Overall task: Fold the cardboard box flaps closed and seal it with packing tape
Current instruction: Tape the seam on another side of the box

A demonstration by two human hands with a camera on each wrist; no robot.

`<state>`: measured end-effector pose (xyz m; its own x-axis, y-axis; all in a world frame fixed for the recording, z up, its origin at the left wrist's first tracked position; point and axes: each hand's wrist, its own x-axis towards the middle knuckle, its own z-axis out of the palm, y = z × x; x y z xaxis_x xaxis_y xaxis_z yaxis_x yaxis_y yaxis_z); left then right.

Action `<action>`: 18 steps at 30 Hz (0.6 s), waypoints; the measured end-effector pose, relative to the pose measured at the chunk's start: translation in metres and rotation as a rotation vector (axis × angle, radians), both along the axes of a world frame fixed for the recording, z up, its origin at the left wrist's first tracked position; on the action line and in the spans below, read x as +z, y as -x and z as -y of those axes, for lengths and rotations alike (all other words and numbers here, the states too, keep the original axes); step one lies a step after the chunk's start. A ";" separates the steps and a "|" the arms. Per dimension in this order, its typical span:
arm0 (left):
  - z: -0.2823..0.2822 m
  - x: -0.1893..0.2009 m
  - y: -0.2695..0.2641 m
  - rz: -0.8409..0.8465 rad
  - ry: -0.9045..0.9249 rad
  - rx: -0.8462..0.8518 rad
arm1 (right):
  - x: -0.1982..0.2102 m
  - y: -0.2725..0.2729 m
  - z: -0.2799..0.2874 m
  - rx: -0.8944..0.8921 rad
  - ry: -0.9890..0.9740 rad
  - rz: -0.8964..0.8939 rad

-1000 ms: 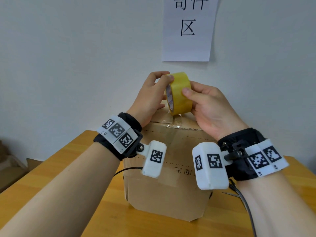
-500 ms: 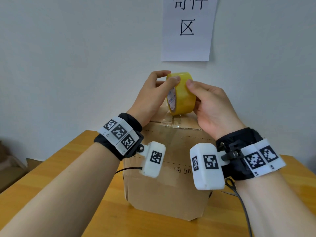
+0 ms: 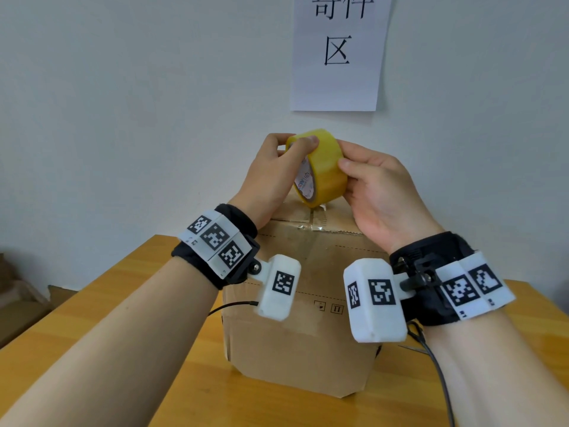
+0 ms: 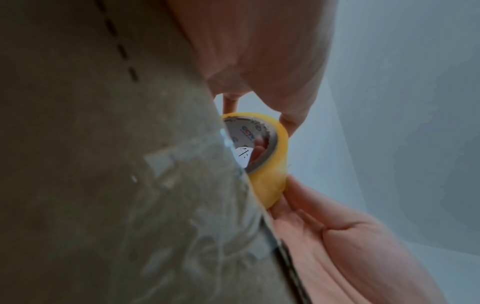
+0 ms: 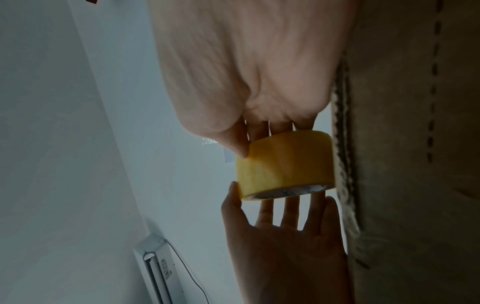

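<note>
While the pale wall (image 3: 123,103) fills the upper half of the head view, the wooden bench (image 3: 101,303) spreads across the lower half, running off both bottom corners. At lower centre of that view the cardboard box (image 3: 295,343) stands on the bench, its top flaps folded shut, with crinkled clear tape across the seam at its near top edge. A white paper sign (image 3: 337,53) with black characters hangs on the wall at upper centre, above the box. Both forearms come in from the bottom corners, each wearing a black wristband with white marker tiles.

Just above the box top, at mid-frame, both hands hold the tape roll (image 3: 323,167), a yellow roll tilted so its printed core faces lower left. The left hand (image 3: 271,177) sits on the roll's left; its grip is closed on the roll, with the thumb over the top rim and a finger curled behind. The right hand (image 3: 381,192) sits on the roll's right; its grip also clasps the roll, thumb pressed on the yellow outer band and fingers behind it, as the right wrist view shows. The roll's lowest edge hangs close over the taped seam; whether it touches the box I cannot tell.
</note>
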<state>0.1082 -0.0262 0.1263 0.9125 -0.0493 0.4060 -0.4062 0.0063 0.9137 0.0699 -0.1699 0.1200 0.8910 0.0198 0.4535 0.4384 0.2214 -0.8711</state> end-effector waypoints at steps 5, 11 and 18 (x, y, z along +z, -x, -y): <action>-0.001 -0.001 -0.002 0.013 -0.011 0.030 | 0.001 -0.001 -0.001 -0.131 -0.047 -0.010; -0.002 -0.003 -0.003 0.029 -0.022 0.056 | -0.001 -0.003 -0.002 -0.176 -0.037 -0.025; -0.002 -0.004 -0.006 0.033 -0.039 0.057 | 0.002 0.002 -0.001 -0.135 -0.055 -0.041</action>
